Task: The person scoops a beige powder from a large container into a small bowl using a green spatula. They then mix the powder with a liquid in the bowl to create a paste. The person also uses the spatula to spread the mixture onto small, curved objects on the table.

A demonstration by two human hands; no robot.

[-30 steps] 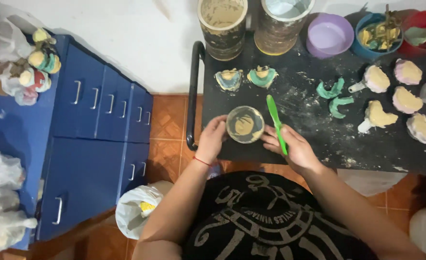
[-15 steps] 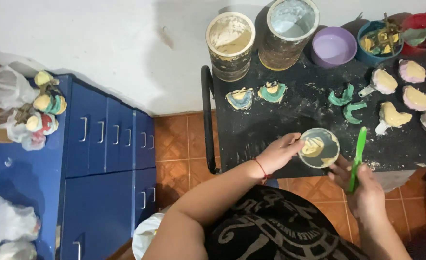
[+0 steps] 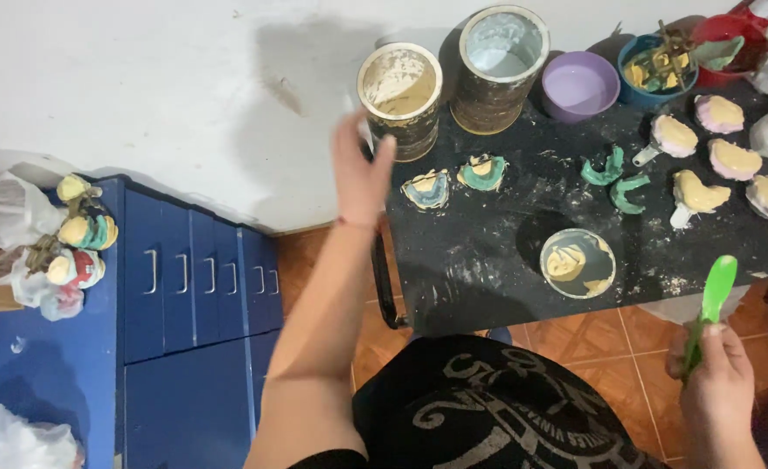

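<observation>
My left hand (image 3: 359,178) is stretched forward, fingers apart, touching the side of a tall can of cream-coloured mix (image 3: 399,97) at the black table's far left corner. It holds nothing. My right hand (image 3: 715,382) hangs low beyond the table's near edge, closed around a green spatula (image 3: 710,304) that points up. A small round cup with yellowish mix (image 3: 577,262) stands alone on the black table (image 3: 488,252) near its front edge.
A second tall can (image 3: 498,65), a purple bowl (image 3: 581,85) and a blue bowl (image 3: 657,62) line the back. Filled moulds (image 3: 696,193) and green clips (image 3: 614,178) lie at the right. A blue drawer cabinet (image 3: 184,287) with painted figurines (image 3: 75,243) stands at left.
My left hand let go of the small cup, left it on the table and reached forward to the cream can. My right hand stayed low with the spatula.
</observation>
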